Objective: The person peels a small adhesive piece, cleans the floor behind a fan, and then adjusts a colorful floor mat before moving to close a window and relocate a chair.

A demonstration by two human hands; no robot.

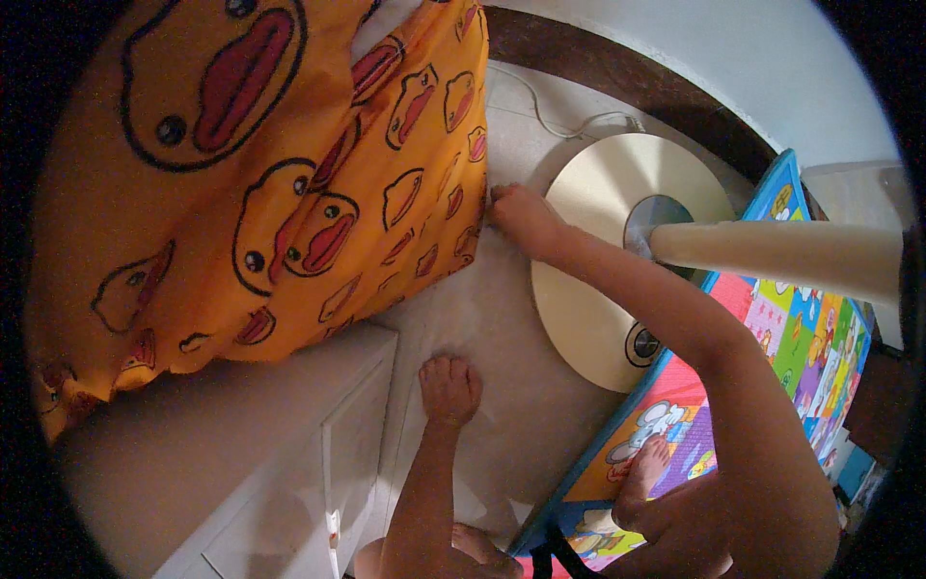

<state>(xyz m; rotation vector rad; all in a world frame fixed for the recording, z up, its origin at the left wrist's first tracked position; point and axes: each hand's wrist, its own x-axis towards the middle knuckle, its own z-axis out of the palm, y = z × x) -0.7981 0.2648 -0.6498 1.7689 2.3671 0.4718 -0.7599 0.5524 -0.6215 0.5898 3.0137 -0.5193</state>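
An orange cloth (376, 210) printed with yellow duck faces and red bills hangs across the upper left. Beside its right edge is my right hand (522, 221), its fingers curled; a small dark patch shows at the fingertips. Whether it grips the cloth or something small is not clear. Lower down, my left hand (450, 391) is closed in a fist over the pale floor (499, 347), knuckles towards the cloth, with nothing visible in it. Under my right forearm lies a round cream base (586, 304) with a thick cream post (767, 250) rising from its metal centre.
A colourful cartoon-printed mat (796, 340) with a blue border lies at the right, with a bare foot (651, 463) on it. A white cable (539, 108) runs along the floor near a dark brown baseboard (622, 58). A pale panelled cabinet (354, 420) stands at the lower left.
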